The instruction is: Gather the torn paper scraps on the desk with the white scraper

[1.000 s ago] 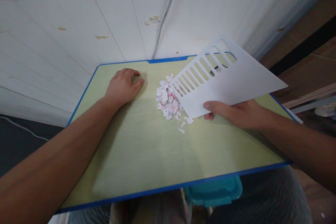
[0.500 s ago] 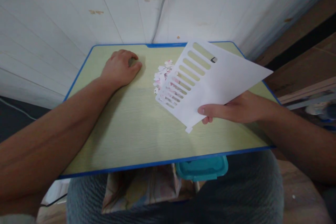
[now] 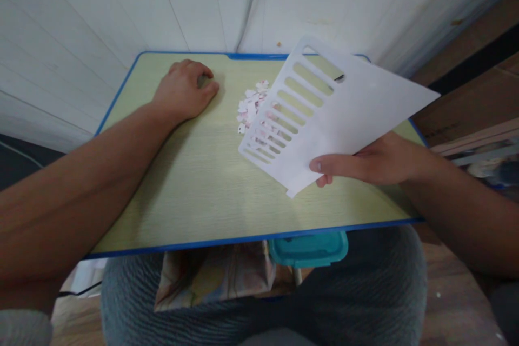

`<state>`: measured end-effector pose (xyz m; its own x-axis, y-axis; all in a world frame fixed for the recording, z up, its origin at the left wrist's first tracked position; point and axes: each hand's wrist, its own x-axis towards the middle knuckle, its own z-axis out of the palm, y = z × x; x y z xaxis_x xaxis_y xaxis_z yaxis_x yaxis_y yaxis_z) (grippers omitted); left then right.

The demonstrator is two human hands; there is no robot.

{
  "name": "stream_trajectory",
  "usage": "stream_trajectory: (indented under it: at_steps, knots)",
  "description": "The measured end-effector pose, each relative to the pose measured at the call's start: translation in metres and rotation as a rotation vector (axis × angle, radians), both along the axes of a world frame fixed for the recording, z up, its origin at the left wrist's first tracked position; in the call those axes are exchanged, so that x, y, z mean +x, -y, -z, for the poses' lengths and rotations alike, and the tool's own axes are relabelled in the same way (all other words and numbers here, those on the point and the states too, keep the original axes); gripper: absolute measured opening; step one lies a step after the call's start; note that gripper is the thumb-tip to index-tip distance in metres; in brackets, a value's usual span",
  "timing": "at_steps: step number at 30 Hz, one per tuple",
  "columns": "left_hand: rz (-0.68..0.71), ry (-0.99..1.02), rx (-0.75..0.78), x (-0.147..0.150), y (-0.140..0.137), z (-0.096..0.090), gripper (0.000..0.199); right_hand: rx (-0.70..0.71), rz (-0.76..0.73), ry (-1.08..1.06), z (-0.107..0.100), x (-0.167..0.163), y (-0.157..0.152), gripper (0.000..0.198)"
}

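My right hand [image 3: 357,165] grips a white slotted sheet [image 3: 348,113] at its near edge, thumb on top and fingertips showing below. The sheet is held tilted above the table, with a row of rounded slots that grow longer toward its far corner. A small dark mark shows at one long slot. Partly behind the sheet lies a heap of small white and pinkish pieces [image 3: 249,105], like jigsaw pieces, some seen through the slots. To the left of the heap, my left hand [image 3: 184,89] rests on the table, fingers loosely curled, thumb apart, holding nothing visible.
The yellowish tabletop [image 3: 194,189] has a blue rim and stands against a white panelled wall [image 3: 121,16] with a grey cable [image 3: 249,8]. Below the near edge are a teal lid or box [image 3: 310,248] and a patterned cloth item [image 3: 219,275] by my legs.
The sheet has risen slightly and tilted more in my right hand. My left hand stays at the same spot on the table. The whole view has shifted a little.
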<state>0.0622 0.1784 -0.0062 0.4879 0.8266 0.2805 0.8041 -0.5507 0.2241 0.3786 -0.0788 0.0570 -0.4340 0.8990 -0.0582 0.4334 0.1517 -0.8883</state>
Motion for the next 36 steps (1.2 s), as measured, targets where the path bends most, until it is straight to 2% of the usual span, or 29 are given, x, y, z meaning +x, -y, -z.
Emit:
stream_trajectory:
  at_steps: [3,6,10,16,25,28,31,36]
  knots:
    - [0.016,0.005,0.015,-0.001,-0.002,0.001,0.053,-0.01,-0.041,-0.022,0.001,-0.001,0.002,0.023]
    - [0.041,-0.006,0.027,-0.001,-0.002,0.001,0.057,0.0,-0.006,-0.046,0.001,0.0,0.001,0.024]
    - [0.007,-0.016,0.017,0.001,0.0,-0.001,0.054,0.002,0.06,-0.03,0.001,0.001,-0.002,0.026]
    - [0.004,-0.017,0.012,0.002,0.004,-0.002,0.051,0.033,0.051,-0.017,0.01,-0.005,-0.003,0.029]
    - [-0.003,-0.001,-0.01,0.001,0.0,-0.001,0.051,0.087,0.186,0.003,0.016,-0.006,-0.002,0.027]
    - [-0.013,0.013,-0.006,0.0,-0.001,0.001,0.048,0.07,0.15,-0.018,0.012,-0.005,-0.002,0.025]
    - [-0.004,0.014,-0.01,0.0,-0.001,0.001,0.047,0.071,0.049,-0.016,0.008,-0.006,-0.002,0.026]
    - [-0.002,-0.018,-0.014,0.001,0.0,-0.001,0.058,-0.017,-0.069,-0.031,0.005,-0.005,0.002,0.023]
